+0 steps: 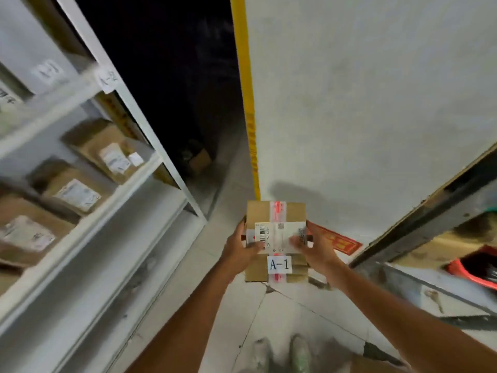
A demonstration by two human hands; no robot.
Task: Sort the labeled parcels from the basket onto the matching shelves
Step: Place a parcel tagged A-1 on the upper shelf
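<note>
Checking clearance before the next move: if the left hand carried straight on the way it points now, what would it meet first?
The left hand would probably meet the white wall near its yellow edge strip, beyond the A-1 parcel it grips. Shelves lie off to its left; depth is unclear.

Single head-worn wide-angle view, facing forward-down, close above held parcel (277, 235).
</note>
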